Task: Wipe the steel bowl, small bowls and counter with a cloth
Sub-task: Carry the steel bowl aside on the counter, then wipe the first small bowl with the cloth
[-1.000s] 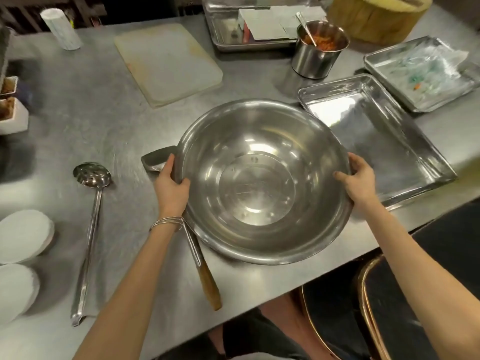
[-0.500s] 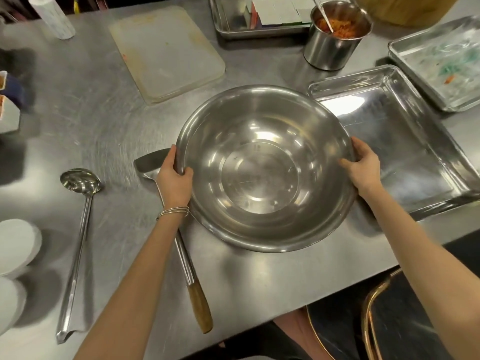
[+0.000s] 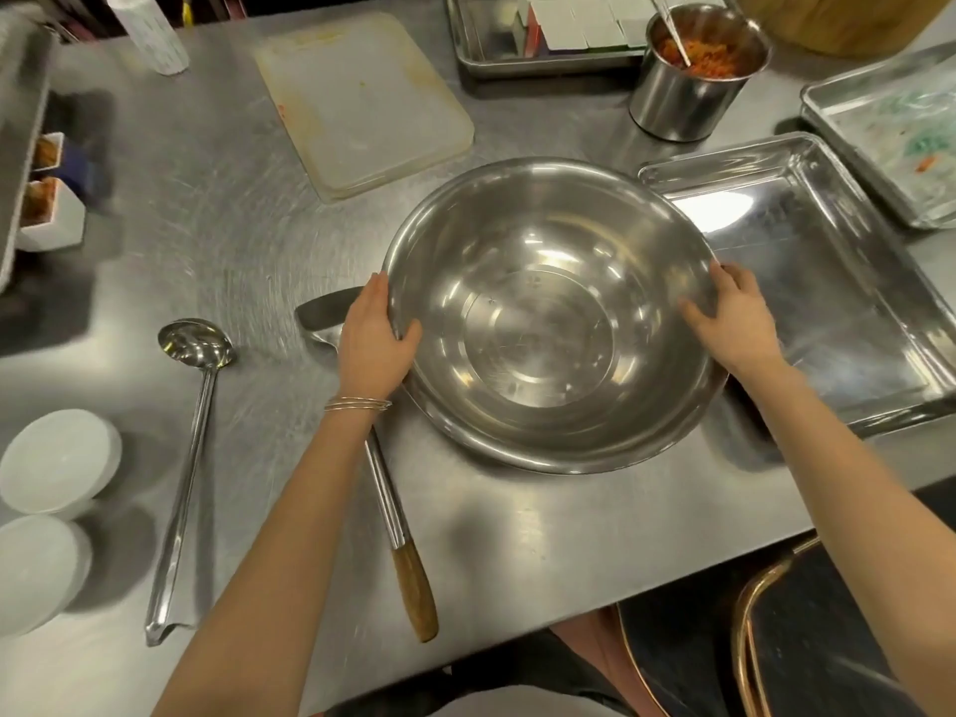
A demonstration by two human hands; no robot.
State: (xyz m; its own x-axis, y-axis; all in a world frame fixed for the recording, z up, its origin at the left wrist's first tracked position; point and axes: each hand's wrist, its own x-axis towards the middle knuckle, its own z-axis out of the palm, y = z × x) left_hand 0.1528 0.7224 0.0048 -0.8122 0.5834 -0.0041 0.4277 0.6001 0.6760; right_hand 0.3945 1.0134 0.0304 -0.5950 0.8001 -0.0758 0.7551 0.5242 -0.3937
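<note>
Both hands, left (image 3: 373, 337) and right (image 3: 734, 314), grip the bowl (image 3: 543, 323) rim; left hand hides part of the spatula (image 3: 385, 483)

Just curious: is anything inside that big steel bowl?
The steel bowl looks empty: bare shiny metal, only reflections. The left hand and right hand grip its rim, thumbs covering small patches inside. No cloth visible.

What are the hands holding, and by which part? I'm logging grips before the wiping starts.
Both hands hold the steel bowl by its rim: the left hand on its left edge, the right hand on its right. No cloth is in either hand.
</note>
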